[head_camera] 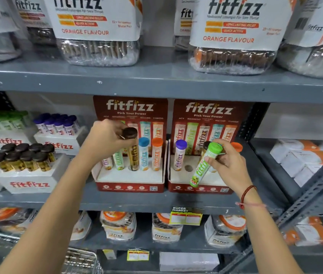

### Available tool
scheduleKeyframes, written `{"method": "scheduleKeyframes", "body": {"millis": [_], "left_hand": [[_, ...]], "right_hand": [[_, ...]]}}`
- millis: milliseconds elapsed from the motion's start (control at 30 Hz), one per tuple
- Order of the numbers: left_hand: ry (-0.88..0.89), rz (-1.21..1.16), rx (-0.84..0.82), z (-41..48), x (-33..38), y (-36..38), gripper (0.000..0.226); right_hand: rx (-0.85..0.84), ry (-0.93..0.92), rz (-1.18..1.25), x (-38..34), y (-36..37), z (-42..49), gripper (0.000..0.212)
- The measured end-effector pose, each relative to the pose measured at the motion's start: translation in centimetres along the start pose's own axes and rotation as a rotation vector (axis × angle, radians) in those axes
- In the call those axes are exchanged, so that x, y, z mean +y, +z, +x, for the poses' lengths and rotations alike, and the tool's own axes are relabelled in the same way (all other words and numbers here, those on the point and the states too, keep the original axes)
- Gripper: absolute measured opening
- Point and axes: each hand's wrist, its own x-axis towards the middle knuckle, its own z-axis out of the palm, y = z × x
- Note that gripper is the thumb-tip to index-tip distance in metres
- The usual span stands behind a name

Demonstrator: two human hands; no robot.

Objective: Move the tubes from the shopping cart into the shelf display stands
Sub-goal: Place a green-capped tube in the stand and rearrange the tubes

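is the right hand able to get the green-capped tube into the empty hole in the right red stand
Probably yes: the right hand holds the green-capped tube tilted just beside the empty hole, with nothing covering it.

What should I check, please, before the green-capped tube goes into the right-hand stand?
1. Right hand grips green-capped tube: ok.
2. Empty hole in right stand is unobstructed: ok.
3. Tube upright over the hole: not ok, it is tilted, with its base nearer the stand's front edge.
4. Left hand holds brown-capped tube: ok.
5. Brown-capped tube fully seated in left stand: cannot tell.
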Motion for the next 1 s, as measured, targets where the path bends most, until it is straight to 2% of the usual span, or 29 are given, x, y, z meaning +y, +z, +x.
{"method": "scheduleKeyframes", "body": {"millis": [200,333,667,867,1000], "left_hand": [[-0.066,0.114,0.036,1.4,-4.1,3.2,0.03],[-0.061,0.108,0.053,1.8,-3.7,3.9,0.021],[-0.047,0.109,0.07,2.1,-4.1,4.4,0.022],[-0.07,0.179,-0.072,3.3,-4.6,3.8,0.027],[-0.009,0.201,-0.216,3.4,-4.2,3.8,0.023]], "right_hand": [[-0.016,-0.016,0.018,-0.7,2.4,1.0,0.048],[0.005,-0.02,-0.017,-0.8,3.0,1.4,0.047],[0.028,-0.002,-0.063,-1.0,3.0,1.9,0.047],[0.048,-0.003,-0.151,-2.3,3.0,2.1,0.049],[0.039,-0.001,-0.162,-2.6,3.0,2.4,0.05]]}}
